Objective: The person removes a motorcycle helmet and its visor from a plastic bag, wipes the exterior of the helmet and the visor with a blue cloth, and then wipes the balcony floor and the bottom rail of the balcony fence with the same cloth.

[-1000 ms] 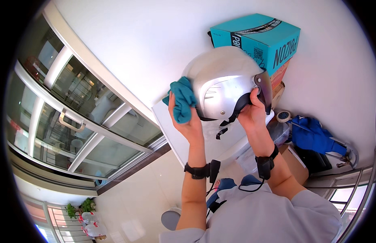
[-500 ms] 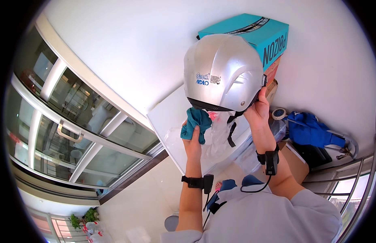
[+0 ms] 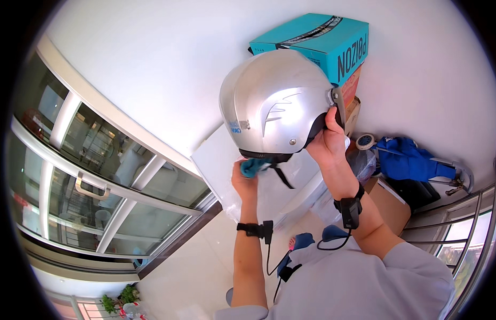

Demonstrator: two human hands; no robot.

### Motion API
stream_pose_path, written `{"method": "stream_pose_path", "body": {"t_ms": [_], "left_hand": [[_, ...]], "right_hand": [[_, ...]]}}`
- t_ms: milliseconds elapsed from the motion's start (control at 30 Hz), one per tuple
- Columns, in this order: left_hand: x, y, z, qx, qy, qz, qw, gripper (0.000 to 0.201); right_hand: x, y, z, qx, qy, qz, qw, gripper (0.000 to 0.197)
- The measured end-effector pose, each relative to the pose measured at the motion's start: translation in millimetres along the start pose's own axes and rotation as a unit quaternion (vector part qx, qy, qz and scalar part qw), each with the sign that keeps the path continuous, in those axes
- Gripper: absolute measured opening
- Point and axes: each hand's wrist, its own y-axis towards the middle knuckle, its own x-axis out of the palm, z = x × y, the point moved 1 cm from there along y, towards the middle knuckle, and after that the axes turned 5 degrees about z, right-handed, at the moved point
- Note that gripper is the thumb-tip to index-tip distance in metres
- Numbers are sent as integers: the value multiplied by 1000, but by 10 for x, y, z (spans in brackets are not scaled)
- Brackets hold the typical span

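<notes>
A silver motorcycle helmet (image 3: 274, 101) is held up in front of me, its side turned toward me and its black lower rim tilted down. My right hand (image 3: 329, 141) grips the helmet's right edge, thumb on the outside near the visor hinge. A black chin strap (image 3: 281, 176) dangles below the shell. Just under the rim, my left hand (image 3: 244, 181) is closed round a teal cloth (image 3: 251, 167), which lies against or very near the helmet's lower left edge. The fingertips of the right hand are hidden inside the helmet.
A white table (image 3: 210, 160) with clear plastic wrap stands below the helmet. Behind it are a stacked teal box (image 3: 317, 40) and other cartons. At right lie a folded blue cart (image 3: 413, 160) and a cardboard box (image 3: 389, 205). Glass sliding doors (image 3: 98, 170) line the left.
The helmet has turned and shifted left and slightly down, showing more of its side. The left hand and cloth have moved slightly lower, and the cloth is more bunched up.
</notes>
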Motion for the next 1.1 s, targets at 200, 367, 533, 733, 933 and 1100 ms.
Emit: {"method": "stream_pose_path", "body": {"t_ms": [200,367,533,733,933,1100], "left_hand": [[-56,411,-689,-97,127,66,985,35],[-70,341,-1145,-157,131,7,979,42],[198,495,-708,-145,-137,-70,977,42],[104,755,652,-92,-236,20,967,46],[322,232,1978,396,-118,-120,903,51],[547,276,1968,411,-73,-160,894,49]], "right_hand": [[164,-191,-127,-70,-125,22,989,50],[379,-295,-604,-154,-127,-55,978,51],[468,-337,-805,-231,-179,26,956,51],[111,-375,-761,-225,-223,114,942,40],[-66,-390,-701,-209,-213,187,936,47],[-222,-564,-634,-162,-268,173,934,58]]}}
